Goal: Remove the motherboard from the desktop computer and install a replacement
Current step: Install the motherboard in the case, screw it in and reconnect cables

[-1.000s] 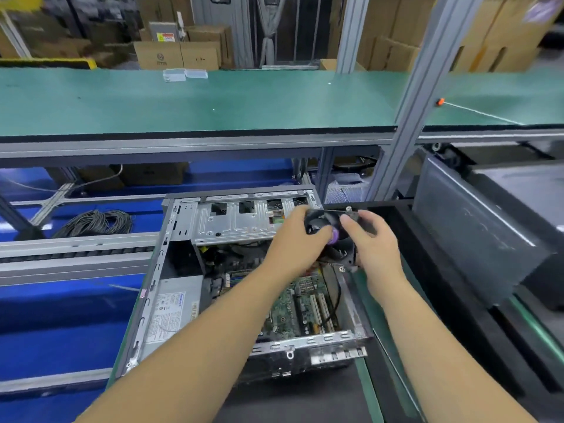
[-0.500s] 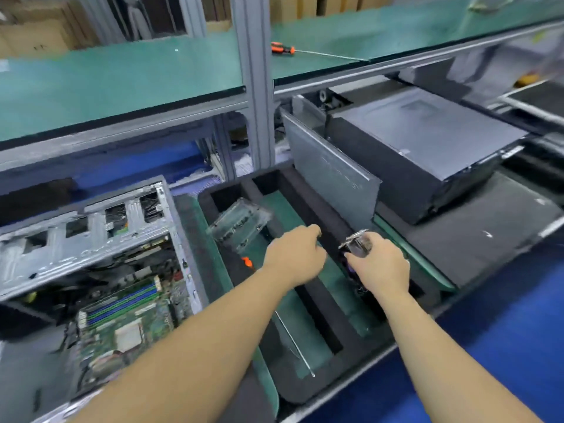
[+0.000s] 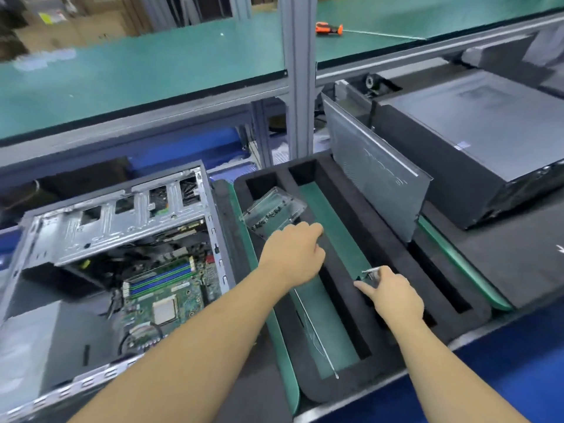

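Observation:
The open desktop case [image 3: 122, 221] lies at the left with the green motherboard [image 3: 158, 297] bare inside it. To its right sits a black foam tray [image 3: 393, 248] with long slots. My right hand [image 3: 393, 296] is low over one slot and grips the cooler fan. Only a metal corner of the cooler fan [image 3: 370, 271] shows past my fingers. My left hand [image 3: 293, 254] hovers over the tray's middle with loosely curled fingers, and I see nothing in it.
A clear plastic screw box [image 3: 274, 212] and a long thin screwdriver shaft [image 3: 317, 334] lie in the tray. A grey side panel [image 3: 375, 184] leans against a closed black computer case [image 3: 476, 141] at the right. An orange-handled screwdriver [image 3: 329, 27] lies on the upper green shelf.
Both hands lifted the fan from over the open case and carried it right to the foam tray. My left hand let go; my right hand lowered the fan into a slot.

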